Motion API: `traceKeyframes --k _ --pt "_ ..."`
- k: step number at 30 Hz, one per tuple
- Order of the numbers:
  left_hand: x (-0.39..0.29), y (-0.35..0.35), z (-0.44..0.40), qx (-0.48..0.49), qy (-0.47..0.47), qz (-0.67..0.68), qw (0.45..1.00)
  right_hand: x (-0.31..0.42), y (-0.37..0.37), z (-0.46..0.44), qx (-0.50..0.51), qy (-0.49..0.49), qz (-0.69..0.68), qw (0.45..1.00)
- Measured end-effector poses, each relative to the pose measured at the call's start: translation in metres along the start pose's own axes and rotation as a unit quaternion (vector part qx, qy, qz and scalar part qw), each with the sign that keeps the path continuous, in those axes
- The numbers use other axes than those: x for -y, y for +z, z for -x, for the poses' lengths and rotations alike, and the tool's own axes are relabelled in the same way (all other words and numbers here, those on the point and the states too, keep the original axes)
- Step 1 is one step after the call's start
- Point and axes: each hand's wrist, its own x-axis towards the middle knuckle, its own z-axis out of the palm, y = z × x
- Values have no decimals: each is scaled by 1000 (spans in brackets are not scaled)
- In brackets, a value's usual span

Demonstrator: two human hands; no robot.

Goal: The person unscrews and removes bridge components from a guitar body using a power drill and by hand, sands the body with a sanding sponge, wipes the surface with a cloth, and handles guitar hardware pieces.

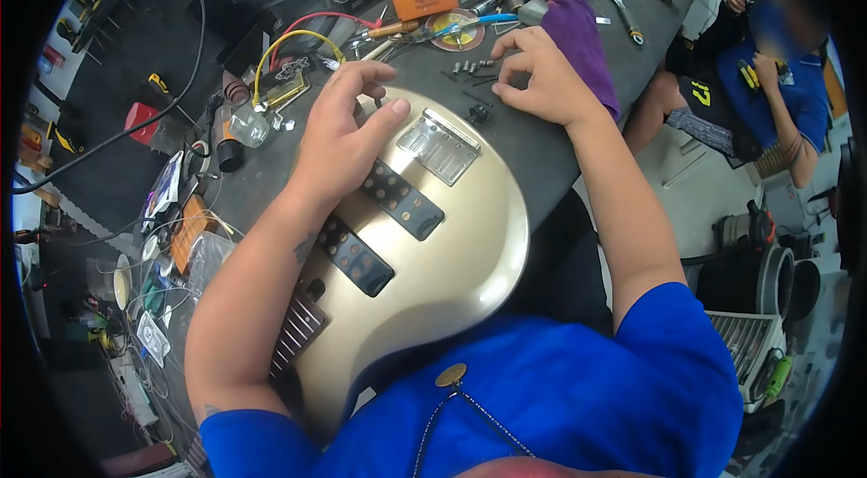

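Note:
A gold electric guitar body lies before me, with two black pickups and a metal bridge. My left hand is over the body's far edge, beside the bridge, thumb apart from the bent fingers. My right hand hovers over the bench past the bridge. Its fingers are curled, with a gap between thumb and index finger, and I see nothing held there. Close to its fingertips lie several small metal pieces and dark screws. A small black part sits by the guitar's edge.
A purple cloth lies beyond my right hand, near an adjustable wrench. Tools, tape and an orange holder crowd the bench's back. Yellow and red cables loop at left. Another person sits at right.

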Motion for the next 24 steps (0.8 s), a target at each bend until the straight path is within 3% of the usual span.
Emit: traceKeyframes --k 6,9,18,21,24 --pt "-1 1 1 -1 -4 11 1000 0 7 -4 7 82 -2 997" --pt "-6 -1 2 23 -20 -4 1000 -3 12 -5 -35 115 10 993" --pt "-2 0 3 13 2 -39 999 -9 17 -14 11 147 38 988" --pt "-5 -1 3 9 -1 -47 999 0 15 -15 -34 157 2 987" --pt "-1 2 2 -6 30 -52 998 18 5 -14 -15 217 -115 969"
